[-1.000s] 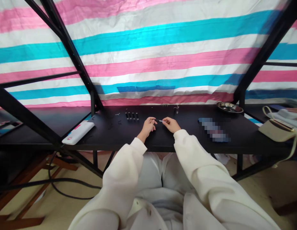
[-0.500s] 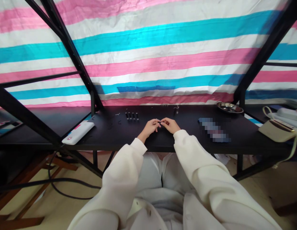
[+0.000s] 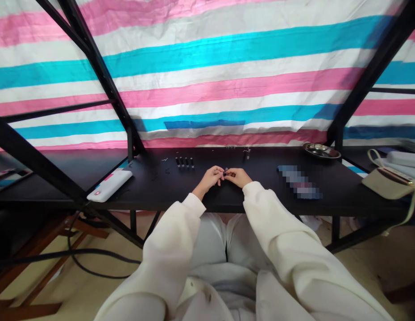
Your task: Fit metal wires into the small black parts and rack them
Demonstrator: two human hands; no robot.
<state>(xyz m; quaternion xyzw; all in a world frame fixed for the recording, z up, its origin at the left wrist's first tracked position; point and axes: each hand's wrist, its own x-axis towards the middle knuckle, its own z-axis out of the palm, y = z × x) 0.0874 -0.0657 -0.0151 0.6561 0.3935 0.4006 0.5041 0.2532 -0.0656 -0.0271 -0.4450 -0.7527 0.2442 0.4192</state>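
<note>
My left hand (image 3: 213, 177) and my right hand (image 3: 238, 176) meet over the front middle of the black table (image 3: 180, 191). The fingers of both are pinched together around something small and dark between the fingertips, too small to name. Behind and to the left of my left hand, several small dark cylinders (image 3: 184, 162) with pale ends stand in a row. Another small dark and pale piece (image 3: 248, 154) is behind my right hand, near the table's back edge.
On the left lies a white box-like device (image 3: 110, 186). To the right are a metal dish (image 3: 321, 150), a blurred-out packet (image 3: 299, 182) and a beige bag (image 3: 388, 182). Black frame posts (image 3: 110, 84) rise before a striped sheet (image 3: 227, 58).
The fingers of my right hand have turned slightly and lowered at the fingertips, against my left hand. The small item between them shows at a different angle.
</note>
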